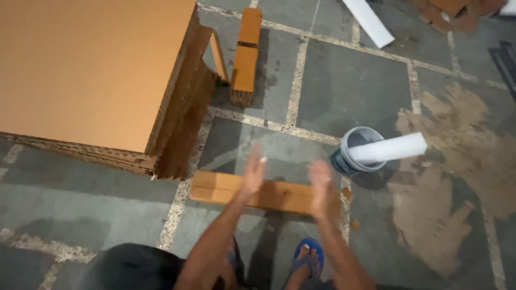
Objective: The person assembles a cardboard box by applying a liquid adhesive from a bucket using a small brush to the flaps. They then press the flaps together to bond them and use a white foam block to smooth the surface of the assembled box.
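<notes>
Cardboard everywhere: a big stack of brown sheets (91,70) sits up and left of the hands on the stone floor (349,91). Directly under both palms lies a long cardboard block (279,196). Left hand (252,173) and right hand (321,185) hover flat, fingers open, seemingly gripping nothing, though blurred. Right of them, a small bucket (349,158) holds a white roll (389,149).

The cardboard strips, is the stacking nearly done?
Done: a big cardboard stack stands on the floor. In hand: the left hand and right hand hover open above a strip bundle. Left: that bundle, and another bundle behind.
</notes>
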